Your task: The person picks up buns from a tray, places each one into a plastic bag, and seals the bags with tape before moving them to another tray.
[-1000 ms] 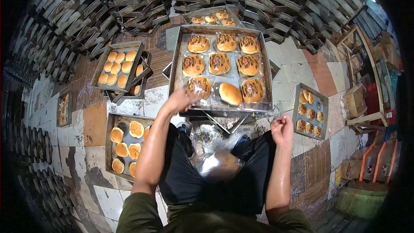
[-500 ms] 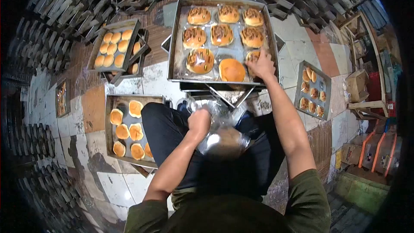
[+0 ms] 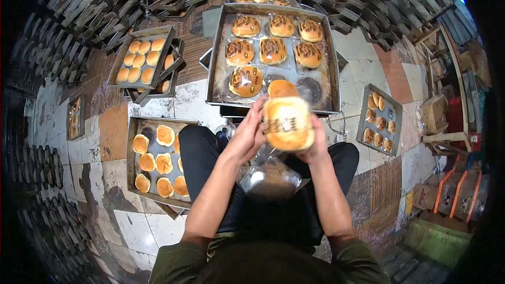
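The printed bun (image 3: 288, 126) I hold is golden and rounded, with blurred dark markings and a pale glare across its face. It sits at the near edge of the big tray (image 3: 314, 90), partly overlapping it from my view. My left hand (image 3: 249, 133) is clamped on its left side, my right hand (image 3: 317, 140) on its right, some fingers hidden behind; both forearms angle inward toward the tray.

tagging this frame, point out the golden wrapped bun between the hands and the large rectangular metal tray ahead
Golden wrapped bun (image 3: 288, 124), head view: its printed face.
Large rectangular metal tray (image 3: 310, 88), head view: its bare floor.
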Demonstrator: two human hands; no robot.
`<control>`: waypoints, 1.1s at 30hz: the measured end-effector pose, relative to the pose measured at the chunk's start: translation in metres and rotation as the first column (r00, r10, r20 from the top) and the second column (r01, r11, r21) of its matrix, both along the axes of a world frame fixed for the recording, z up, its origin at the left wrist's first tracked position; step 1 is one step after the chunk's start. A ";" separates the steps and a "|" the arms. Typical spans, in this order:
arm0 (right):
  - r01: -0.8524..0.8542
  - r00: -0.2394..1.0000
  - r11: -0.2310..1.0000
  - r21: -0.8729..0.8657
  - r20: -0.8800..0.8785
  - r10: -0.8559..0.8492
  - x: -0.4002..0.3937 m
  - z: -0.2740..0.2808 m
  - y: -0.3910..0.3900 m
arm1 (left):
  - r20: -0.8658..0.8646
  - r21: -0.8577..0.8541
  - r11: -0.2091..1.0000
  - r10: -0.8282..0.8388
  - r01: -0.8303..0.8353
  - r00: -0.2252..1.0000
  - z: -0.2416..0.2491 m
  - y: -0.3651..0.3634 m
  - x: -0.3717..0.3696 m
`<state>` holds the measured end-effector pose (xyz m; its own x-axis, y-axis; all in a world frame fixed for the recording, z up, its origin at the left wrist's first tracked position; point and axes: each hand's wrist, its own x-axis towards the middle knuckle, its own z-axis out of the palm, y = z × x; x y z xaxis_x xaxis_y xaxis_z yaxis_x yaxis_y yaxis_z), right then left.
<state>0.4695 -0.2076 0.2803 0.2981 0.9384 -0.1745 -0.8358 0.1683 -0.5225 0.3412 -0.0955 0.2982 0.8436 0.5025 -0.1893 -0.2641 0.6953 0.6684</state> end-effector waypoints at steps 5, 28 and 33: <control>0.074 0.690 0.992 -0.104 0.723 0.024 0.012 0.041 -0.004 | -0.138 0.149 0.987 0.085 -0.065 0.987 -0.004 0.010 -0.012; 0.369 0.449 0.891 -0.264 0.890 0.077 -0.037 0.032 0.012 | -0.243 0.446 0.729 0.657 -0.519 0.714 0.029 0.001 -0.025; 0.000 0.929 0.995 -0.102 0.368 0.037 -0.016 0.062 0.002 | -0.402 0.443 0.889 0.311 -0.114 0.861 0.000 0.054 -0.027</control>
<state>0.4540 -0.2054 0.3419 0.3418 0.9281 -0.1476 -0.5834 0.0864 -0.8076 0.3144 -0.0414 0.2985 0.5758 0.7725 -0.2678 0.0241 0.3113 0.9500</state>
